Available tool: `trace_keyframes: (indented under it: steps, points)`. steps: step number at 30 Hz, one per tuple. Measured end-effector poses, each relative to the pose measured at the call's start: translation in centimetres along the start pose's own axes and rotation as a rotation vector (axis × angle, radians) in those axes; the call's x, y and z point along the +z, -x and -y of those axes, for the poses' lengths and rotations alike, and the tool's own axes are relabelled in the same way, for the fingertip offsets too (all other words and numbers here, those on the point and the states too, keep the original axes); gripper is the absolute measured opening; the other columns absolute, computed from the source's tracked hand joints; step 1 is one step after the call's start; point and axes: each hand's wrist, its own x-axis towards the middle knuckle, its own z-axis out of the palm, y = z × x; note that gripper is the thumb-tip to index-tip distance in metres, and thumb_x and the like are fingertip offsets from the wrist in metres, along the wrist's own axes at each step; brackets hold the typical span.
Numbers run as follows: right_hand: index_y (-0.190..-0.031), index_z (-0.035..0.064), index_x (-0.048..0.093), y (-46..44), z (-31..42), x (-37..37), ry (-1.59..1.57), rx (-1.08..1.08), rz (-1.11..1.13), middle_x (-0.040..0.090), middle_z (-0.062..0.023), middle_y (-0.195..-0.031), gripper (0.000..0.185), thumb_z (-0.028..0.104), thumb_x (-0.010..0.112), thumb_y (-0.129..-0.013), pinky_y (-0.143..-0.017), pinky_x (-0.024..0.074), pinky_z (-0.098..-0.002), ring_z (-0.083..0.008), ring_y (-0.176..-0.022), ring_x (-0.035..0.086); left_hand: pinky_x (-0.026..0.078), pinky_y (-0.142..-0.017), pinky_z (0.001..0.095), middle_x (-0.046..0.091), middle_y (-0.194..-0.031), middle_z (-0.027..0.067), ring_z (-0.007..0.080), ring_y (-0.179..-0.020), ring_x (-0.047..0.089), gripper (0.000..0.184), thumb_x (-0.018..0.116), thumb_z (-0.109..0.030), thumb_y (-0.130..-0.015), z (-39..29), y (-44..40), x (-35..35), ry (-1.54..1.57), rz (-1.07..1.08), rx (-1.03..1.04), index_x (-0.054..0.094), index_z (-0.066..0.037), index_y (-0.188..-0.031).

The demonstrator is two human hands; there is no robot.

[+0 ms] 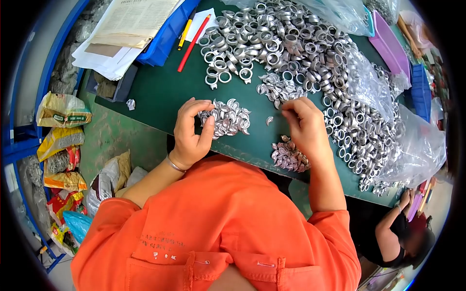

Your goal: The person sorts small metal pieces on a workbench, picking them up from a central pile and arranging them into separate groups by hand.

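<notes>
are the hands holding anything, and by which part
Can't tell: the left hand curls at a pile; the right hand looks pinched, any piece hidden.

We see small silver-grey metal leaf pieces, each curved and tapering to a point, in three heaps on the green desk (160,94). The left heap (229,120) is loose, its pieces overlapping at mixed angles. The far heap (280,88) trails toward us in a narrow tip. The near heap (290,156), pinkish in tint, sits close to the desk's near edge. One single leaf piece (269,121) lies flat between them, apart from all three.
</notes>
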Motion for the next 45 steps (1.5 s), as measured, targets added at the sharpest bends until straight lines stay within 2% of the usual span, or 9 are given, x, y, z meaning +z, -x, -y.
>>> trace_keyframes:
  steps: [4, 10, 13, 16, 23, 30, 32, 38, 45]
  points:
    - [-0.095, 0.0006, 0.064, 1.0, 1.3, 1.0, 0.208, 0.07, 0.135, 0.063, -0.0165, -0.092, 0.022, 0.014, 0.074, -0.081, -0.071, 0.0521, -0.045, -0.0377, -0.083, 0.064, 0.043, -0.103, 0.0498, 0.067, -0.108, 0.0111, 0.0301, -0.105, 0.063, 0.032, 0.064, -0.002, -0.088, 0.1, 0.0, 0.1, -0.01, 0.005, 0.005, 0.055, -0.001, -0.119]
    - [-0.089, 0.0012, 0.06, 0.4, 2.2, 2.5, 0.202, 0.0, 0.16, 0.061, -0.0154, -0.086, 0.018, 0.008, 0.073, -0.079, -0.07, 0.0519, -0.0437, -0.0362, -0.083, 0.063, 0.043, -0.103, 0.0496, 0.067, -0.108, 0.0113, 0.0299, -0.105, 0.063, 0.031, 0.064, -0.002, -0.088, 0.0, -0.1, 0.0, -0.002, -0.003, 0.007, 0.055, -0.001, -0.118]
    - [-0.089, -0.0004, 0.062, 0.1, 3.9, 3.9, -0.313, 0.02, 0.169, 0.063, -0.0167, -0.082, 0.012, 0.0, 0.07, -0.081, -0.068, 0.0519, -0.0405, -0.0356, -0.077, 0.064, 0.043, -0.103, 0.0496, 0.067, -0.107, 0.0114, 0.0296, -0.105, 0.063, 0.032, 0.064, -0.002, -0.087, 0.0, 0.0, 0.0, -0.01, -0.002, 0.008, 0.055, -0.002, -0.118]
    - [-0.095, 0.0012, 0.063, -0.1, 4.8, 4.7, -0.334, -0.146, 0.096, 0.063, -0.0161, -0.09, 0.014, 0.0, 0.069, -0.082, -0.069, 0.0527, -0.0413, -0.0359, -0.079, 0.064, 0.043, -0.103, 0.0496, 0.067, -0.107, 0.0113, 0.0296, -0.105, 0.063, 0.032, 0.064, -0.002, -0.087, 0.0, 0.0, 0.0, -0.002, -0.005, -0.007, 0.055, -0.002, -0.118]
    - [-0.087, 0.0039, 0.06, 0.0, 0.3, 3.2, 0.433, -0.211, -0.132, 0.061, -0.013, -0.091, 0.008, 0.0, 0.064, -0.08, -0.069, 0.0516, -0.0425, -0.034, -0.079, 0.061, 0.043, -0.103, 0.0499, 0.067, -0.108, 0.0111, 0.0298, -0.105, 0.063, 0.031, 0.064, -0.002, -0.087, 0.1, 0.0, 0.0, 0.004, -0.009, -0.003, 0.055, -0.002, -0.117]
    - [-0.094, -0.0018, 0.065, 0.3, 0.8, 1.3, -0.162, 0.292, 0.13, 0.067, -0.0174, -0.086, 0.013, 0.001, 0.068, -0.081, -0.073, 0.0537, -0.0392, -0.0359, -0.078, 0.066, 0.039, -0.107, 0.0481, 0.067, -0.108, 0.0119, 0.0268, -0.109, 0.063, 0.034, 0.06, 0.003, -0.09, 0.0, 0.0, -0.2, -0.018, 0.039, 0.004, 0.05, 0.0, -0.121]
    - [-0.097, -0.003, 0.067, 0.5, 0.0, 1.1, 0.142, 0.0, 0.059, 0.065, -0.0119, -0.082, 0.015, -0.002, 0.069, -0.082, -0.063, 0.0522, -0.0323, -0.0219, -0.067, 0.066, 0.039, -0.107, 0.0481, 0.067, -0.108, 0.012, 0.0268, -0.109, 0.063, 0.033, 0.06, 0.003, -0.09, 0.0, -0.1, -0.2, -0.016, 0.036, 0.006, 0.05, 0.0, -0.121]
    - [-0.096, 0.002, 0.066, 0.6, 0.7, 1.0, 0.154, 0.006, 0.108, 0.062, -0.0146, -0.092, 0.016, 0.005, 0.07, -0.081, -0.075, 0.0519, -0.0436, -0.0356, -0.085, 0.062, 0.041, -0.105, 0.049, 0.067, -0.108, 0.0116, 0.0284, -0.107, 0.063, 0.032, 0.062, 0.0, -0.089, 0.1, 0.1, -0.1, -0.008, 0.021, 0.004, 0.053, -0.001, -0.12]
    - [-0.085, 0.0016, 0.059, 1.5, 0.4, 2.1, 0.281, -0.1, 0.065, 0.058, -0.0152, -0.085, 0.016, 0.002, 0.069, -0.074, -0.07, 0.0522, -0.045, -0.0358, -0.083, 0.061, 0.038, -0.108, 0.0473, 0.067, -0.109, 0.0122, 0.0268, -0.111, 0.062, 0.032, 0.06, 0.002, -0.091, -0.1, 0.0, -0.2, 0.003, 0.041, -0.007, 0.051, 0.0, -0.121]
